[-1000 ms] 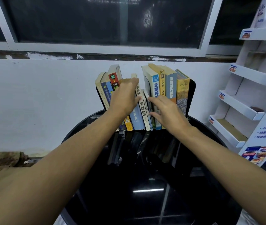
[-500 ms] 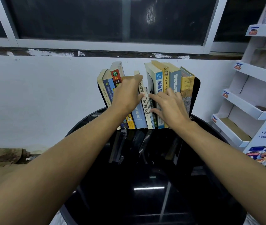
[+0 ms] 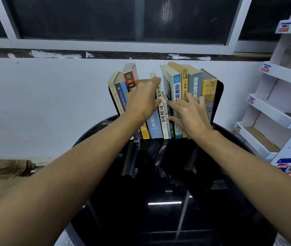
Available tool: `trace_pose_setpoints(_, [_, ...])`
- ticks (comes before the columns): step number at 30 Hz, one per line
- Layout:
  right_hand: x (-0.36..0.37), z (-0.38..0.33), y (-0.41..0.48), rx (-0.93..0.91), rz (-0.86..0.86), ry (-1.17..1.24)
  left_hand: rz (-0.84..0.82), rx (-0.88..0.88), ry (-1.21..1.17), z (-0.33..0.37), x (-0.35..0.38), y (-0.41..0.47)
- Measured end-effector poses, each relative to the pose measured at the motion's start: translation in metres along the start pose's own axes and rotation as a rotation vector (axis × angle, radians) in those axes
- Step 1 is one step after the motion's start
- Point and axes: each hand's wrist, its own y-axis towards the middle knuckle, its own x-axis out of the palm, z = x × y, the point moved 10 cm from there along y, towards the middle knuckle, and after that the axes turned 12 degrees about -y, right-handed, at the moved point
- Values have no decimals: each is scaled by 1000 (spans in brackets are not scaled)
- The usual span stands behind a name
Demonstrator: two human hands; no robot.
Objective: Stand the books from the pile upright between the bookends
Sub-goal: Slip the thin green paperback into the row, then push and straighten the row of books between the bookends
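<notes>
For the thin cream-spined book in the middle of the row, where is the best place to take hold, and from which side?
Probably its upper end, from above and the front. The cream-spined book leans left, and an open gap separates its top from the white-and-blue book on its right, leaving room for fingers there. Lower down, its spine is wedged tightly between neighbours.

Red spine (image 3: 129,80) reads "02", yellow spine (image 3: 184,86) "小故事", white spine (image 3: 177,89) "企業", rightmost book (image 3: 209,86) "Troy".
</notes>
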Motion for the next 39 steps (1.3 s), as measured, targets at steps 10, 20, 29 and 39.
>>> trace_pose_setpoints(10, [1, 0, -5, 11, -51, 38, -11, 31, -23, 0, 1, -1])
trace_pose_setpoints(20, [-25, 5, 5, -145, -19, 257, 95, 21, -351, -4, -2, -79])
trace_pose_setpoints(29, [-64, -38, 65, -527, -24, 403, 196, -235, -389, -62, 9, -123])
trace_pose_setpoints(39, [-76, -80, 125, -706, 30, 361, 230, -322, -499, -76, 24, -109])
